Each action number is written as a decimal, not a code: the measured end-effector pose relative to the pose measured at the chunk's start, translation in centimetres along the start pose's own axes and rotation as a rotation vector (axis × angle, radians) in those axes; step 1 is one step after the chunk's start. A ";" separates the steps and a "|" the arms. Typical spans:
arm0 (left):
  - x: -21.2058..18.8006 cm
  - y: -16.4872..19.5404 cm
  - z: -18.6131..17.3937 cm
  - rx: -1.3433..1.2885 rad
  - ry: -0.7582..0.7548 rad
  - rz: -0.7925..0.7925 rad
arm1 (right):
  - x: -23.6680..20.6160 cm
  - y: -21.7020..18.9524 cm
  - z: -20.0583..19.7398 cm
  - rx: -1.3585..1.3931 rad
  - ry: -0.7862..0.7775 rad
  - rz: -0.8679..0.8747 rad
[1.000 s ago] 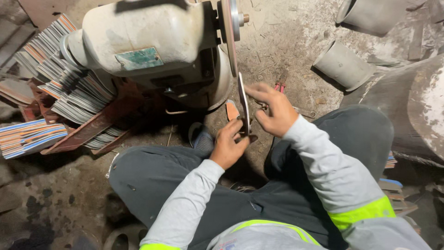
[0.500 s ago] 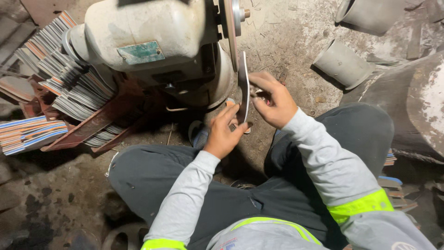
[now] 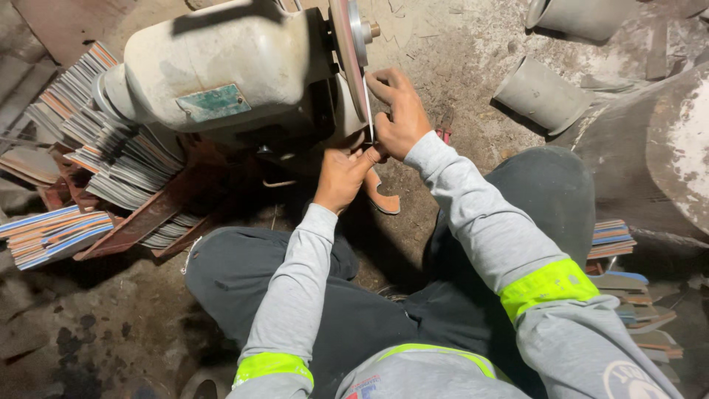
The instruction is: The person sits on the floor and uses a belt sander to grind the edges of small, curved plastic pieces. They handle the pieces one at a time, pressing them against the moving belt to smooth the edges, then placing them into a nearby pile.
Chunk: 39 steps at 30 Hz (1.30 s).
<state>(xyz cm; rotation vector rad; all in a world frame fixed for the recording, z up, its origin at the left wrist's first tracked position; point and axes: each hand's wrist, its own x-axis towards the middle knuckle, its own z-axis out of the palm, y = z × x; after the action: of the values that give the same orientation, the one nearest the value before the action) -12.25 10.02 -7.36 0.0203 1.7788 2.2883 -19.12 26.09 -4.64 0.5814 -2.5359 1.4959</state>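
I sit on a dirt floor in front of a pale bench grinder (image 3: 221, 74) with a thin disc wheel (image 3: 347, 52) on its right side. Both hands hold a flat metal blade with an orange handle end (image 3: 384, 196). My left hand (image 3: 341, 176) grips it near the handle, just below the wheel. My right hand (image 3: 397, 111) presses the blade's upper part edge-on against the wheel's rim. Most of the blade is hidden by my fingers.
Stacks of flat striped blanks (image 3: 88, 140) lean in a rusty rack left of the grinder, with more (image 3: 52, 233) at the far left. Another pile (image 3: 628, 288) lies by my right knee. Grey metal cylinders (image 3: 543, 96) and a large drum (image 3: 665, 155) stand at the right.
Both hands have moved the blade upward along the wheel; the right hand now sits higher against the rim and the orange handle end hangs below the left hand.
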 end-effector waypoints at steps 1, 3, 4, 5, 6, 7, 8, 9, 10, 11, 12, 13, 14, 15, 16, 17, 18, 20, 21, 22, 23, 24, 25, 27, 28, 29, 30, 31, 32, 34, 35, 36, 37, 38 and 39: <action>-0.7 0.1 0.1 0.008 0.007 -0.061 | -0.5 -0.5 -0.1 -0.004 0.000 -0.001; -2.3 0.5 0.7 0.104 0.000 -0.026 | -1.7 -1.9 -0.7 -0.019 0.006 -0.013; -3.7 0.6 1.1 0.193 -0.012 0.061 | -2.6 -2.8 -1.1 -0.024 -0.007 -0.030; -4.8 0.7 1.7 0.280 -0.023 0.147 | -3.9 -3.6 -1.8 -0.031 -0.022 -0.044; -6.2 0.7 2.2 0.408 0.001 0.153 | -5.1 -4.3 -2.4 -0.033 -0.041 -0.052; -7.8 0.7 2.8 0.534 0.025 0.151 | -6.2 -4.6 -3.4 0.094 -0.136 -0.014; -8.8 0.8 3.2 0.659 0.047 0.148 | -7.3 -4.7 -4.7 0.220 -0.228 0.025; -9.1 1.0 3.1 0.747 0.045 0.261 | -8.0 -4.7 -5.5 0.344 -0.317 0.063; -9.3 1.2 3.2 0.834 0.045 0.379 | -8.3 -4.6 -5.9 0.426 -0.329 0.168; -9.4 1.4 3.1 0.924 0.045 0.500 | -8.5 -4.4 -6.1 0.508 -0.342 0.269; -9.2 1.6 3.0 0.904 0.049 0.513 | -8.6 -4.2 -6.2 0.589 -0.350 0.369; -8.8 1.7 2.9 0.884 0.050 0.529 | -8.5 -4.0 -6.3 0.597 -0.315 0.373; -8.4 1.8 2.8 0.861 0.048 0.545 | -8.2 -3.8 -6.2 0.604 -0.278 0.379; -8.1 1.9 2.8 0.835 0.033 0.452 | -8.0 -3.6 -6.2 0.609 -0.240 0.390; -7.8 1.8 2.8 0.808 0.020 0.359 | -7.7 -3.5 -6.1 0.576 -0.234 0.457; -7.4 1.8 2.6 0.785 0.010 0.270 | -7.3 -3.4 -5.9 0.545 -0.229 0.516; -6.8 1.6 2.4 0.763 0.012 0.295 | -6.7 -3.2 -5.7 0.515 -0.222 0.571; -5.4 0.9 1.9 0.722 0.016 0.336 | -5.4 -2.7 -4.8 0.466 -0.185 0.266; -4.5 0.4 1.4 0.519 -0.008 0.278 | -4.8 -2.4 -4.2 0.441 -0.167 0.120; -3.4 -0.1 1.0 0.315 -0.029 0.218 | -4.0 -2.0 -3.3 0.338 -0.136 0.075; -2.4 -0.6 0.6 0.110 -0.050 0.157 | -3.1 -1.6 -2.3 0.235 -0.104 0.031; -1.6 -1.1 0.2 0.105 -0.018 0.054 | -2.3 -1.1 -1.5 0.131 -0.072 -0.011; -0.8 -1.5 -0.2 0.099 0.012 -0.050 | -1.7 -0.7 -1.1 0.114 -0.066 0.013; 0.1 -2.0 -0.6 0.130 0.029 -0.033 | -0.5 0.0 -0.5 0.076 -0.049 0.057; 0.3 -2.0 -0.7 0.161 0.020 0.087 | -0.1 0.2 -0.5 0.073 -0.047 0.046; 0.5 -1.9 -0.8 0.190 0.010 0.209 | 0.2 0.4 -0.4 0.070 -0.045 0.034; 0.5 -1.8 -0.7 0.276 0.038 0.156 | 0.4 0.3 -0.5 0.068 -0.044 0.020; 0.4 -1.5 -0.7 0.364 0.066 0.104 | 0.6 0.2 -0.6 0.064 -0.042 0.023; 0.1 -1.2 -0.6 0.453 0.093 0.049 | 0.4 -0.2 -0.6 0.061 -0.039 0.030; -0.6 -0.5 0.0 0.155 0.015 0.087 | 0.0 -1.2 -0.9 0.051 -0.038 0.030; -1.1 -0.3 0.4 0.007 -0.024 0.106 | -0.5 -1.8 -1.1 0.047 -0.041 0.026; -2.0 0.0 0.9 0.078 -0.005 0.122 | -1.2 -2.5 -1.3 0.045 -0.047 0.025; -3.2 0.2 1.4 0.151 0.014 0.139 | -2.2 -3.3 -1.6 0.056 -0.056 0.010; -4.3 0.4 1.9 0.222 0.031 0.159 | -3.4 -4.1 -2.2 0.064 -0.064 -0.005; -5.8 0.6 2.4 0.403 0.031 0.233 | -4.4 -4.6 -2.9 0.072 -0.071 -0.022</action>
<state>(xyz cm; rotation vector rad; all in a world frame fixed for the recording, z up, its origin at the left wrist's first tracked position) -6.37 11.05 -5.38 0.2778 2.3321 2.0362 -13.46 27.71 -0.86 0.6820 -2.5280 1.5928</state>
